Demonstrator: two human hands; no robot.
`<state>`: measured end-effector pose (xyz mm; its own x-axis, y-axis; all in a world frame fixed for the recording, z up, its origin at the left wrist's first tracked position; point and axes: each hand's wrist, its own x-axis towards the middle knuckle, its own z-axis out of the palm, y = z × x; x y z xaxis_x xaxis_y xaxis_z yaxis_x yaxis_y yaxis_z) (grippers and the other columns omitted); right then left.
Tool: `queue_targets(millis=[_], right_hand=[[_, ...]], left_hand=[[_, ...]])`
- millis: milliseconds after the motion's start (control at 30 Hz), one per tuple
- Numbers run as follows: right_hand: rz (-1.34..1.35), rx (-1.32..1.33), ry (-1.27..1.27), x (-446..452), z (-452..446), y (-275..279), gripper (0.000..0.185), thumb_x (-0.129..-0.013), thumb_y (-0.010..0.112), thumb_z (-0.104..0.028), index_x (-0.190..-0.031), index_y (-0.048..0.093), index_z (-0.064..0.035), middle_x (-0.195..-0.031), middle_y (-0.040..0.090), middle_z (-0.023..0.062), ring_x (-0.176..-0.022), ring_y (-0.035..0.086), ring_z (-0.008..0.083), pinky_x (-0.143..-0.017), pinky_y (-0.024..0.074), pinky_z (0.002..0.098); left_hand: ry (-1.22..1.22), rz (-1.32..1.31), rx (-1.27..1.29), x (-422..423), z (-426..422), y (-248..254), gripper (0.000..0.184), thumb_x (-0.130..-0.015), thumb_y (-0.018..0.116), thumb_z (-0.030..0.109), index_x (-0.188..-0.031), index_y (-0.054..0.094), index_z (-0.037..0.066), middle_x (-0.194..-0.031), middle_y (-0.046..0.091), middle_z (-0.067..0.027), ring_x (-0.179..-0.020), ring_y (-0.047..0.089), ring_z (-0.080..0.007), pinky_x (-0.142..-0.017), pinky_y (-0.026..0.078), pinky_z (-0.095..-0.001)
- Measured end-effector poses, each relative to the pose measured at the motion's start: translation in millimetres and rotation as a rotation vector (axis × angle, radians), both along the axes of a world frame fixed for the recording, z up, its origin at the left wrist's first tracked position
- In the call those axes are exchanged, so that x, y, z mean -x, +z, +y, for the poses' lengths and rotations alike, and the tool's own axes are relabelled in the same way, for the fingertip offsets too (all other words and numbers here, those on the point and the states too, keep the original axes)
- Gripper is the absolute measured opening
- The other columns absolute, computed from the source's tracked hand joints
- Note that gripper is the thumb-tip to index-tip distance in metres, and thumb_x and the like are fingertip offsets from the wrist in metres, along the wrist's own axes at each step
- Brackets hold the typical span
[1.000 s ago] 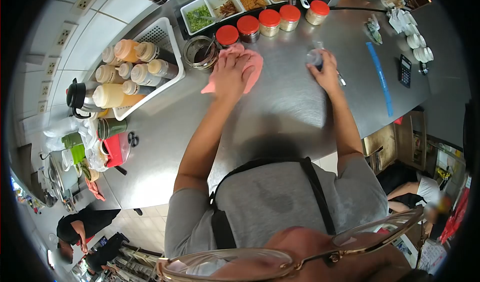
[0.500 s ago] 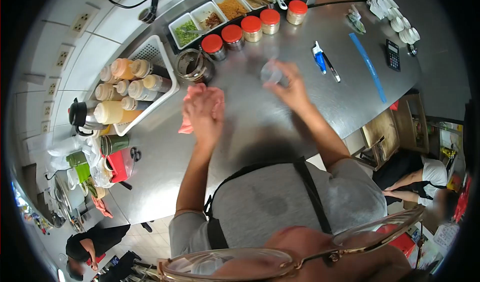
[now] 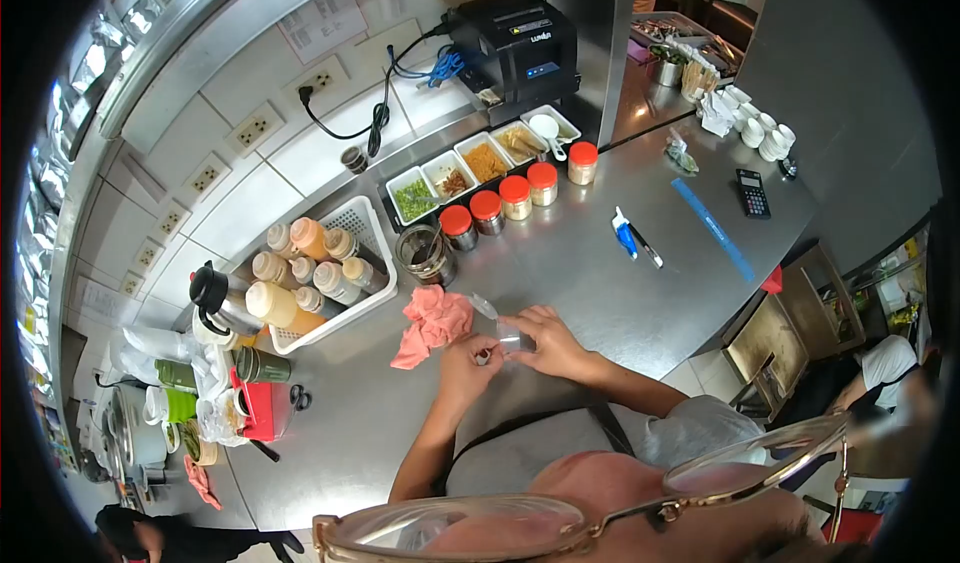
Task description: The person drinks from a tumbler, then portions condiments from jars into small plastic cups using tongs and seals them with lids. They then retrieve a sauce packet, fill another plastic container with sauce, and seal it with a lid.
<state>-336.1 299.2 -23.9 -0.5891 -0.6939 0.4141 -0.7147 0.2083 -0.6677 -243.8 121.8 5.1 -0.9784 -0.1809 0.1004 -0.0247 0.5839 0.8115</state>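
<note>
A small clear plastic cup [image 3: 513,338] with a raised clear lid [image 3: 483,306] is held close to my body, above the steel counter. My right hand [image 3: 550,343] has its fingers wrapped round the cup. Beside it, my left hand [image 3: 468,368] is curled, its fingertips close to the cup; what it grips, if anything, is too small to tell. Just beyond my left hand a crumpled pink cloth [image 3: 435,323] lies on the counter. An open glass jar [image 3: 425,255] of dark contents stands behind the cloth.
A white basket [image 3: 385,298] of sauce bottles stands at the left. Red-lidded jars [image 3: 515,198] line the front of the topping trays [image 3: 487,163]. Further right lie pens [image 3: 627,233], a blue ruler [image 3: 712,228] and a calculator [image 3: 753,194]. A black printer [image 3: 515,48] is at the back.
My left hand has let go of the pink cloth and moved to the cup. My right hand has brought the cup left and nearer my body. The view has shifted, showing the printer.
</note>
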Motion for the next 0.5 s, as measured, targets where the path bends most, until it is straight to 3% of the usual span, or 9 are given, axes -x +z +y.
queue_targets(millis=[100,233,300,433,500], right_hand=[[-0.012,-0.042,0.007,-3.0,1.8,0.8,0.061,-0.070,0.083,-0.024,-0.126,0.062,-0.0103,-0.101,0.062,0.0107,-0.101,0.056,0.0315,-0.094,0.0390,0.0415],[-0.061,-0.030,0.026,-2.5,4.0,-6.3,0.059,-0.072,0.083,-0.027,-0.125,0.063,-0.0107,-0.098,0.063,0.0098,-0.100,0.057,0.0310,-0.095,0.0379,0.0412],[-0.028,-0.028,0.020,-2.4,3.5,-5.9,0.058,-0.073,0.082,-0.030,-0.124,0.064,-0.0107,-0.098,0.063,0.0102,-0.099,0.057,0.0308,-0.095,0.0376,0.0417],[-0.012,-0.047,-0.016,-1.9,1.0,-6.1,0.058,-0.074,0.081,-0.032,-0.125,0.063,-0.0108,-0.098,0.063,0.0106,-0.100,0.057,0.0308,-0.095,0.0375,0.0423],[-0.058,-0.073,-0.019,2.2,3.1,-9.8,0.059,-0.074,0.081,-0.031,-0.126,0.062,-0.0106,-0.099,0.063,0.0109,-0.100,0.057,0.0324,-0.096,0.0374,0.0426]], left_hand=[[0.029,0.052,-0.012,-1.8,0.2,-9.8,0.010,-0.073,0.072,0.008,-0.079,0.068,0.001,-0.071,0.063,-0.0079,-0.062,0.060,-0.0159,-0.056,0.046,-0.0294],[0.034,-0.040,-0.079,-2.8,0.6,-6.2,0.007,-0.076,0.069,0.004,-0.081,0.069,0.000,-0.072,0.062,-0.0041,-0.065,0.057,-0.0091,-0.058,0.044,-0.0251],[0.038,-0.110,-0.260,-2.6,-3.4,-14.0,0.005,-0.075,0.069,0.004,-0.079,0.067,0.001,-0.072,0.063,-0.0030,-0.065,0.056,-0.0075,-0.058,0.044,-0.0249],[0.119,-0.118,-0.181,-0.2,0.9,-20.4,0.003,-0.076,0.069,0.004,-0.077,0.067,0.003,-0.071,0.064,-0.0036,-0.066,0.057,-0.0092,-0.061,0.045,-0.0256],[0.064,0.132,0.050,3.7,-1.2,-26.8,0.007,-0.076,0.074,0.007,-0.081,0.069,0.005,-0.075,0.065,-0.0049,-0.071,0.062,-0.0162,-0.065,0.047,-0.0292]])
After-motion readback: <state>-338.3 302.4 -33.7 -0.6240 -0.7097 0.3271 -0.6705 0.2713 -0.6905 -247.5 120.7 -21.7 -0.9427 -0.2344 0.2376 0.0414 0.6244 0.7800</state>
